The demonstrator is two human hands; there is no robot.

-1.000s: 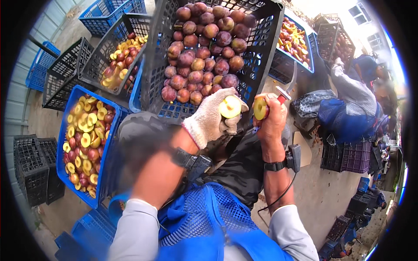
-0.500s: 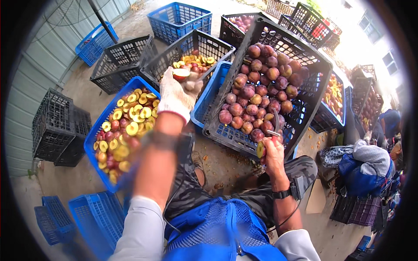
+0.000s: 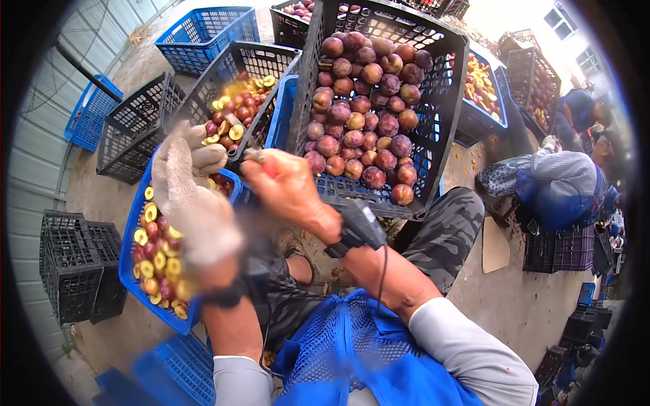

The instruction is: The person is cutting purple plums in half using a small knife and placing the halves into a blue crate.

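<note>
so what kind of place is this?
Probably an outdoor fruit-processing yard. A tilted black crate of whole plums, a blue crate of halved fruit, empty crates stacked on a concrete floor, and another person nearby.

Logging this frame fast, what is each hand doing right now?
Left hand, in a white knit glove: blurred, open or closed cannot be told.
Right hand, bare: closed; what it holds cannot be told.

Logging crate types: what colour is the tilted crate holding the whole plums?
Black; the tilted crate shows best in the head view.
</note>
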